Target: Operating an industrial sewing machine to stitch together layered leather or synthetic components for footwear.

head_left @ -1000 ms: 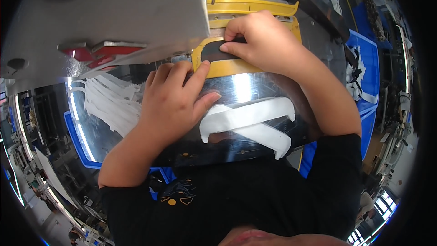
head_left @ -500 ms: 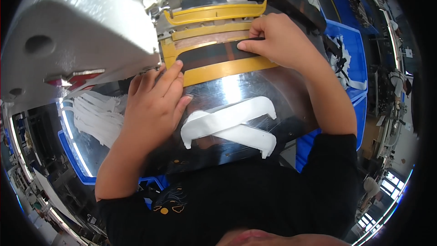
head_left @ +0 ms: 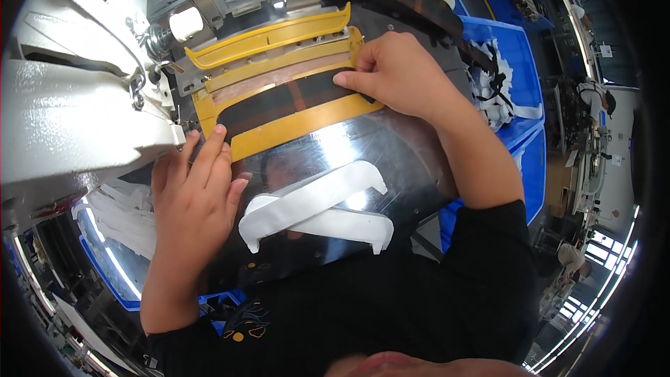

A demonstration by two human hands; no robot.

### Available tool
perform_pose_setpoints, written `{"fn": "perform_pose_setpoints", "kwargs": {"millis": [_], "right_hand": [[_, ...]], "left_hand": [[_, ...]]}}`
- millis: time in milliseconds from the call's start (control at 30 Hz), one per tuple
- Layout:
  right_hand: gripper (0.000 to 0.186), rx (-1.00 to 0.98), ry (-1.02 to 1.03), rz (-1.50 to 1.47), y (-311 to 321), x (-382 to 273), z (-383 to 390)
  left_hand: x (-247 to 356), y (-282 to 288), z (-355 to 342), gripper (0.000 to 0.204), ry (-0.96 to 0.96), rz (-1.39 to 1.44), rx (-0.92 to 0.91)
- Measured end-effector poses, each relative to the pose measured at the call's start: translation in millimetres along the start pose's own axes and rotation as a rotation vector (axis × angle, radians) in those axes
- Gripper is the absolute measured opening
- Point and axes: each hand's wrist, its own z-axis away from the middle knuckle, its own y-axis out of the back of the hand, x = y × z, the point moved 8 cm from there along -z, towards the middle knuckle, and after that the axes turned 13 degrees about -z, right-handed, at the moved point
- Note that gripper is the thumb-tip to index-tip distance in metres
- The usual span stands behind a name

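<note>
On a yellow frame [head_left: 300, 131] lies a long dark strip [head_left: 265, 102] with rounded ends. My left hand [head_left: 192, 192] rests at the frame's left end, fingers extended and slightly apart, index fingertip at the strip's end. My right hand [head_left: 398, 80] is closed at the other end, thumb and forefinger on the strip. Behind it is a raised yellow bar [head_left: 269, 32] with hooked ends. Nearer me, two white curved-end strips [head_left: 310, 199] lie crossed on the shiny metal table.
A white machine [head_left: 70, 126] stands close at the left, beside my left fingers. A long dark part [head_left: 426, 7] runs at back right. Blue bins [head_left: 530, 56] with white and black scraps are at the right; pale strips [head_left: 115, 206] lie at left. Other people are at the far right.
The view has shifted, so the table and frame appear farther left and more of the machine's mechanism shows. My hands stay at either end of the dark strip.
</note>
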Motion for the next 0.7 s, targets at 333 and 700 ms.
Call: {"fn": "perform_pose_setpoints", "kwargs": {"millis": [333,700], "right_hand": [[0.038,-0.092,-0.034,0.026,16.0,14.6,12.8],[0.029,-0.096,0.691,0.346,13.3,-16.4,53.3]], "left_hand": [[-0.9,-3.6,1.6,0.042,0.006,0.015,-0.04],[-3.2,-9.8,5.2,0.059,0.011,0.103,-0.02]]}}
